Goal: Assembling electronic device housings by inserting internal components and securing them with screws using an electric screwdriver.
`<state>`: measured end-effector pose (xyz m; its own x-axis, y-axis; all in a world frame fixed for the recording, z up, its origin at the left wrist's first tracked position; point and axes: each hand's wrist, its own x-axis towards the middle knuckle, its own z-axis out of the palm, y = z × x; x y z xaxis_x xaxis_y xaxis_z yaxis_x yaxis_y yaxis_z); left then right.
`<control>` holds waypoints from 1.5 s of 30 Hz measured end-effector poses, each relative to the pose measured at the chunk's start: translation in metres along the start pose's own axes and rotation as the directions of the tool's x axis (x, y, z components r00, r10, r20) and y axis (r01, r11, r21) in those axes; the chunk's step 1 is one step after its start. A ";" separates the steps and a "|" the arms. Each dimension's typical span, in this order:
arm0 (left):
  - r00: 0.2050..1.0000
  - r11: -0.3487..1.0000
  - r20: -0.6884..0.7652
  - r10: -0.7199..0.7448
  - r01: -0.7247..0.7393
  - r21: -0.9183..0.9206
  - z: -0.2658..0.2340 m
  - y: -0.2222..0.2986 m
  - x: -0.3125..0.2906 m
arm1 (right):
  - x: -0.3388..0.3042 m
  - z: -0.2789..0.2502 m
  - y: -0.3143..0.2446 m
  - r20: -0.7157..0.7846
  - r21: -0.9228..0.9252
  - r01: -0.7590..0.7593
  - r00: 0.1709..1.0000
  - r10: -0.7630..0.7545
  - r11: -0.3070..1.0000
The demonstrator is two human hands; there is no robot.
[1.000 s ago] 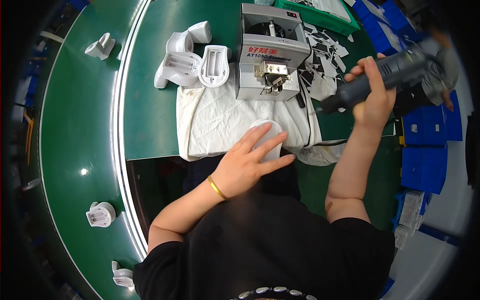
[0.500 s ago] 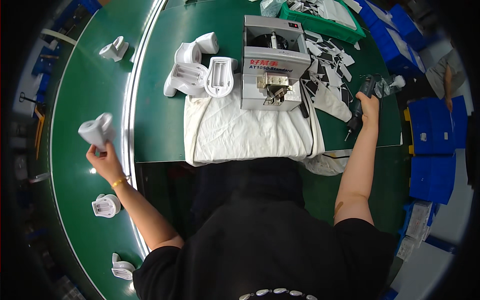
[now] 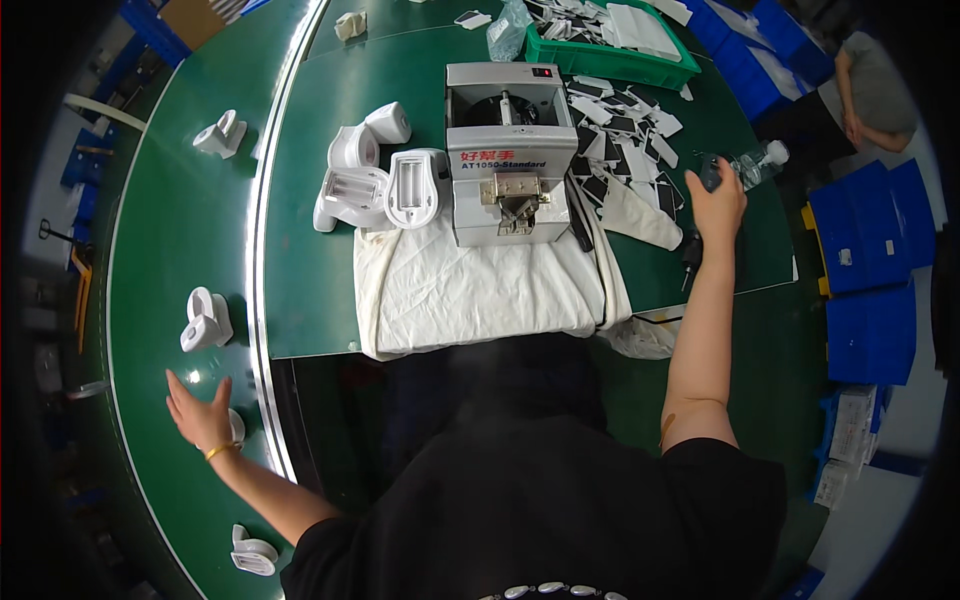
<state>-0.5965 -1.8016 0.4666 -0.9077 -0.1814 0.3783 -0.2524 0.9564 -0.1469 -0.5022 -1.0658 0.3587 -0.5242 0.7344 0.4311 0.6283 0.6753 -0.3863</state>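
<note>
My left hand (image 3: 203,415) is spread open above the green conveyor belt, with nothing in its fingers. It partly covers a white plastic housing (image 3: 237,428) on the belt. Just beyond the fingertips another white housing (image 3: 207,322) stands by itself. On the right, my right hand (image 3: 720,205) is closed around a dark electric screwdriver (image 3: 692,250), whose tip points toward the table's front edge. The palm hides the tool's middle. Several white housings (image 3: 412,190) with battery slots lie together left of a grey benchtop machine (image 3: 510,150), by a white cloth (image 3: 480,290).
More housings sit on the belt, one far (image 3: 220,135) and one near (image 3: 254,552). Small black-and-white pieces (image 3: 625,140) are scattered right of the machine, below a green crate (image 3: 610,60). A clear bottle (image 3: 762,165) lies beyond my right hand. Another person (image 3: 875,95) is at far right.
My left hand has let go of the white housing, which now stands on the belt, and has drawn back nearer to me. My right hand stays at the screwdriver. The whole view has shifted slightly.
</note>
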 end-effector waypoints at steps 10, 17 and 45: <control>0.878 0.926 0.470 0.090 0.099 -0.363 -0.003 -0.089 -0.023 | -0.010 0.042 -0.138 0.314 0.214 0.291 0.883 -0.348 0.932; 0.846 0.899 0.533 0.009 0.227 -0.375 -0.011 -0.103 -0.030 | -0.006 0.033 -0.150 0.506 0.057 0.228 0.833 -0.225 0.972; 0.774 -0.259 0.174 0.609 0.401 -0.879 -0.048 0.258 -0.139 | -0.174 -0.140 -0.197 0.380 0.919 -0.363 0.702 -0.602 0.156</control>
<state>-0.5194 -1.5189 0.4203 -0.9146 0.4020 0.0444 -0.0041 -0.1190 0.9929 -0.4545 -1.3361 0.4742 -0.9648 0.1355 0.2253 -0.2394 -0.0985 -0.9659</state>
